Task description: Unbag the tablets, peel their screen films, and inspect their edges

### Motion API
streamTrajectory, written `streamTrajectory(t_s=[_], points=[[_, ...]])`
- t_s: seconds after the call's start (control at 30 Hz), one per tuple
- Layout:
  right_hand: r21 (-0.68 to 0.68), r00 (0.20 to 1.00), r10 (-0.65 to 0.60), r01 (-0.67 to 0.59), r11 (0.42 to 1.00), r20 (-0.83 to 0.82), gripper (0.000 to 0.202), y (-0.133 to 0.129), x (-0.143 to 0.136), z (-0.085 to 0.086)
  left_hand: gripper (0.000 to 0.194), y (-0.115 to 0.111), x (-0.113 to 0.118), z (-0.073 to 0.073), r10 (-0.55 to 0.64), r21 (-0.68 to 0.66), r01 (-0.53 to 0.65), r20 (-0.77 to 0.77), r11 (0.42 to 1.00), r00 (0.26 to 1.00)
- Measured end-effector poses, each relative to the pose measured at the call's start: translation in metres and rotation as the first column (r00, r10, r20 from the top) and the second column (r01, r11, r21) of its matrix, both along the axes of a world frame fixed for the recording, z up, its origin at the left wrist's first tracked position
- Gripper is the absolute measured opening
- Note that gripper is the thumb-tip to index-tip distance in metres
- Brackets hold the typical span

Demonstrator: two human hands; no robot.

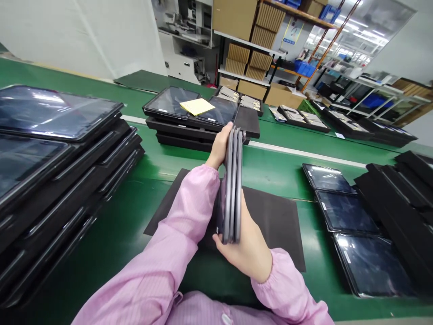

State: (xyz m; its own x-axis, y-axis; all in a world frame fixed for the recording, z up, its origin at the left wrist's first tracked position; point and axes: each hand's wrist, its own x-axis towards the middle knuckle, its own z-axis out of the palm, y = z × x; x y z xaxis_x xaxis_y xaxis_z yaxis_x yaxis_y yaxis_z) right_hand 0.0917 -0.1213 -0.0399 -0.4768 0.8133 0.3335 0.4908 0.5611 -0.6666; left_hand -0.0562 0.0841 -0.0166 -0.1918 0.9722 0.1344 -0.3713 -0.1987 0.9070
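Note:
Both hands hold a small stack of three tablets (233, 189) on edge, seen from their narrow grey sides. My left hand (221, 144) grips the far end, its fingers closed around it. At the near end, my right hand (245, 246) is wrapped around the stack from the right, its thumb low on the near edge. A small white label shows on the left tablet's dark face. Below the tablets, a black foam sheet (274, 221) lies flat on the green tabletop (155, 198).
Tall piles of tablets in black trays (74, 180) stand at left. Behind my hands is another pile (182, 131) with a yellow paper (197, 106) on top. At right lie tablets (348, 212) beside stacked black trays (399, 198). Further back are trays of light-coloured parts (302, 118).

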Motion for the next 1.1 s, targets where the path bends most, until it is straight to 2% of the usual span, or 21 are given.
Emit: streamTrajectory(t_s=[0.1,0.2,0.4,0.53,0.63,0.73,0.9,1.1], points=[[-0.128,0.997,0.035,-0.027,0.991,0.064,0.121,0.009,0.002,0.0,0.054,0.005,0.001,-0.015,-0.032,0.102,0.033,-0.019,0.994,0.999],[-0.151,0.994,0.08,-0.069,0.986,0.072,0.123,0.012,0.006,0.006,0.053,0.006,0.001,-0.024,-0.061,0.187,0.065,-0.029,0.98,0.998],[-0.314,0.967,0.253,-0.228,0.922,0.042,0.132,0.018,0.023,0.023,0.054,0.0,-0.005,-0.024,-0.016,0.27,0.033,-0.064,0.962,0.998],[-0.42,0.963,0.265,-0.259,0.87,-0.045,0.125,0.022,0.03,0.028,0.045,-0.007,-0.009,-0.023,0.081,0.222,-0.073,-0.029,0.972,0.996],[-0.436,0.963,0.261,-0.265,0.86,-0.071,0.117,0.022,0.034,0.028,0.04,-0.01,-0.008,-0.023,0.119,0.194,-0.113,-0.015,0.974,0.993],[-0.435,0.955,0.291,-0.284,0.854,-0.052,0.113,0.024,0.039,0.027,0.045,-0.011,-0.006,-0.022,0.131,0.191,-0.13,0.006,0.973,0.991],[-0.416,0.935,0.353,-0.333,0.846,-0.03,0.118,0.029,0.044,0.031,0.058,-0.012,-0.004,-0.019,0.149,0.2,-0.146,0.001,0.969,0.989],[-0.369,0.907,0.42,-0.403,0.838,-0.036,0.117,0.036,0.049,0.032,0.058,-0.012,-0.004,-0.018,0.132,0.193,-0.13,0.002,0.973,0.991]])
